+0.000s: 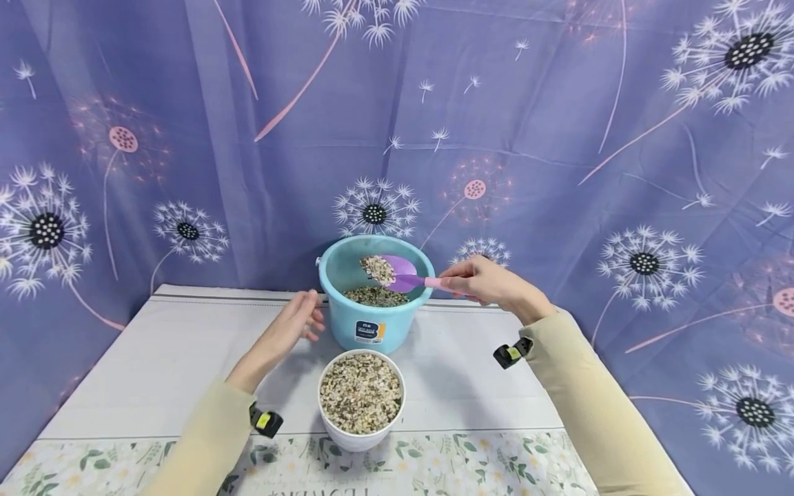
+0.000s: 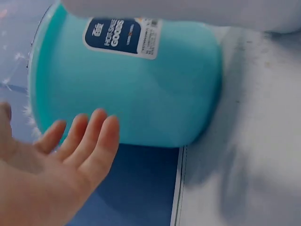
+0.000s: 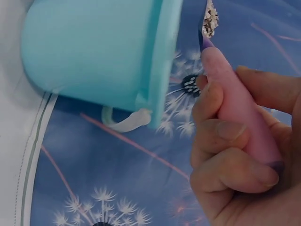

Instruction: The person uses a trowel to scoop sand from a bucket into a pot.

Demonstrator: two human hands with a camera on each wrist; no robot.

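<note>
My right hand [image 1: 486, 284] grips the pink handle of a small purple trowel [image 1: 406, 275]; in the right wrist view its fingers curl round the handle [image 3: 244, 113]. Pale, speckled grit [image 1: 378, 270] lies on the blade, which is over the mouth of a light-blue bucket [image 1: 372, 317]. More of the darker grainy mix [image 1: 376, 296] shows inside that bucket. My left hand [image 1: 294, 320] is beside the bucket's left side, fingers loosely extended and holding nothing. In front of the bucket stands a white pot [image 1: 360, 441], filled to near its rim with the same grit.
The bucket stands at the back of a white table surface [image 1: 205, 344], close to a blue dandelion-print curtain [image 1: 279, 172]. A flowered cloth strip [image 1: 471, 461] runs along the front. On the bucket's side hangs a white handle end [image 3: 129, 122].
</note>
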